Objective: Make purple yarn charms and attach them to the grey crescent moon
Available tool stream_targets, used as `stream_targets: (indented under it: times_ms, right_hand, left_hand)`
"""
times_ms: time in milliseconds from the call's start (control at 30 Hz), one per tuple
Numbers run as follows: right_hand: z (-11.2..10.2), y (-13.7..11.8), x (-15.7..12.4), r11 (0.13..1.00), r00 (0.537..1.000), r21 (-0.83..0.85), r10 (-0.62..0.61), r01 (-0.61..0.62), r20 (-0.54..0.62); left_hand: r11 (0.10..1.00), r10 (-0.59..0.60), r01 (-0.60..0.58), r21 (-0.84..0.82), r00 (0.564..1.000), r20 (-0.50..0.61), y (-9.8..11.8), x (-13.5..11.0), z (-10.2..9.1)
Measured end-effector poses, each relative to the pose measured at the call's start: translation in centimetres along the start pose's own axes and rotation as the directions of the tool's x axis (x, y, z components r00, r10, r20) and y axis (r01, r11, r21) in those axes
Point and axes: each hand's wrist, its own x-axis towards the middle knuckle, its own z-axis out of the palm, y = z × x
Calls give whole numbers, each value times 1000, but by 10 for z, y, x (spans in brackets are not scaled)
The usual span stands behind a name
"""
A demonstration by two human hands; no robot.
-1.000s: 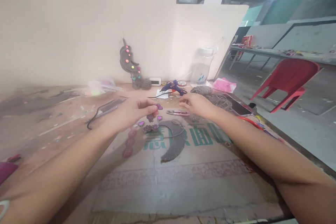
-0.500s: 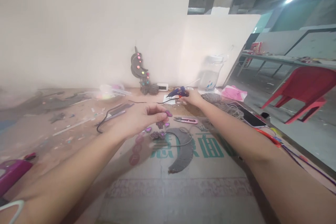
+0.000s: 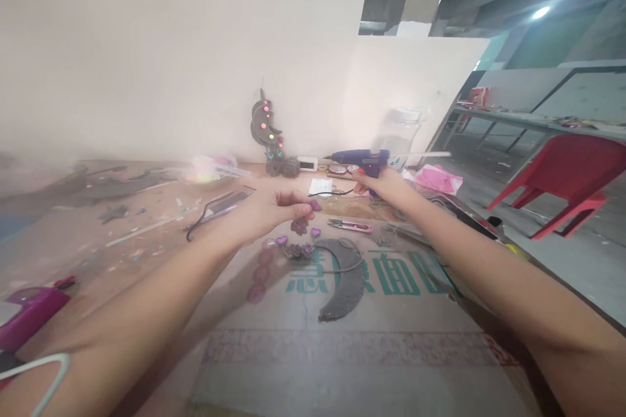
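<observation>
My left hand [image 3: 274,205] pinches a small purple heart-shaped piece [image 3: 315,206] between thumb and fingertips, held just above the table. Under it lie more purple hearts [image 3: 296,249] and a grey crescent-shaped piece [image 3: 345,277] on a printed cardboard sheet [image 3: 352,345]. My right hand [image 3: 379,181] is closed round the handle of a blue glue gun [image 3: 357,157], lifted off the table with its nozzle pointing left. The gun's black cord [image 3: 337,193] trails on the table below it.
Pink thread snips [image 3: 352,226] lie between my hands. A decorated crescent ornament [image 3: 267,127] leans on the white wall beside a clear jar [image 3: 398,133]. Black tongs [image 3: 215,208] lie left, a magenta tool [image 3: 29,313] near left. A red chair [image 3: 567,176] stands right.
My right hand reached back to the glue gun, gripped it and raised it off the table. My left hand has kept the purple heart in its pinch.
</observation>
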Motion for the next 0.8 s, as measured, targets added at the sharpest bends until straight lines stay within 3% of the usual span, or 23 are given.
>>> stream_targets:
  times_ms: [67,133,233,400,600,800]
  right_hand:
    - [-8,-3,-22,992,996,99,-86,83,33]
    - [-14,-3,-43,931,965,303,-244,205,98]
    - [-22,-4,-66,873,935,417,-332,254,125]
    - [-30,-11,-81,897,878,282,-411,342,245]
    - [-27,-11,-83,925,915,190,-361,328,181]
    - [-24,-1,-79,925,905,104,-380,366,192]
  left_hand:
    - [999,18,-19,-32,1000,-4,2,-2,3]
    - [999,20,-20,-37,1000,5,4,-4,6]
    - [998,32,-29,-47,998,53,6,-7,9]
    - [1000,6,-7,27,1000,25,3,-8,11]
    - [999,-22,22,45,1000,-8,2,-7,10]
    - [998,-21,21,59,1000,-3,5,-9,11]
